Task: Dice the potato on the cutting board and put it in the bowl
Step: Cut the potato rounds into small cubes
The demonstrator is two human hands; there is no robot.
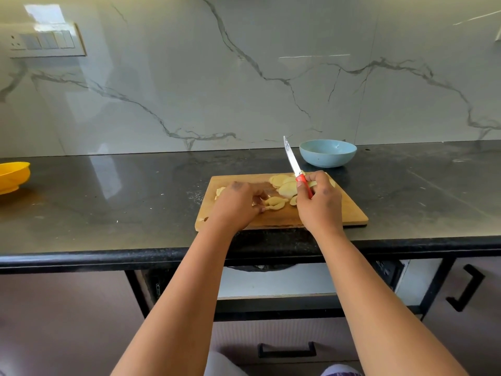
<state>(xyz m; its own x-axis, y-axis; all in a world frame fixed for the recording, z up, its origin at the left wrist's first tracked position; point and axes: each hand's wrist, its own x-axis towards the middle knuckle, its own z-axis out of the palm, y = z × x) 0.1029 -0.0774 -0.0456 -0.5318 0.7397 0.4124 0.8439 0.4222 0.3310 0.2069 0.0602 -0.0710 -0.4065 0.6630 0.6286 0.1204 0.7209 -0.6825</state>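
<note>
Right at the middle of the frame, the fingers [259, 204] of the left hand [238, 204] curl down onto a few potato slices [275, 203] and pinch them against the cutting board [349, 213]. The right hand [320, 202] sits just to the right of them, its fingers wrapped round the red handle of a knife [296, 169], clenched on it. The blade is lifted off the board and points up and slightly left, toward the back wall, its tip near the left rim of the blue bowl [328, 153].

More potato slices lie in a loose overlapping heap on the upper part of the board, between the two hands and partly behind the right one. A smaller piece shows at the left hand's upper left, and a scrap lies near the board's lower left corner. So the potato is sliced, not yet diced, and all of it is on the board.

The wooden board lies on the dark surface [108, 207] close to its front edge. The blue bowl stands beyond the board's upper right corner, near it but apart; I cannot see anything inside it. At the far left edge of the frame a yellow bowl [12, 176] stands on the same surface. Behind everything rises a grey-veined marble wall [244, 77], with a switch panel [46, 40] at the upper left. Both bare forearms reach in from the bottom of the frame, over dark-handled drawers [287, 348].
</note>
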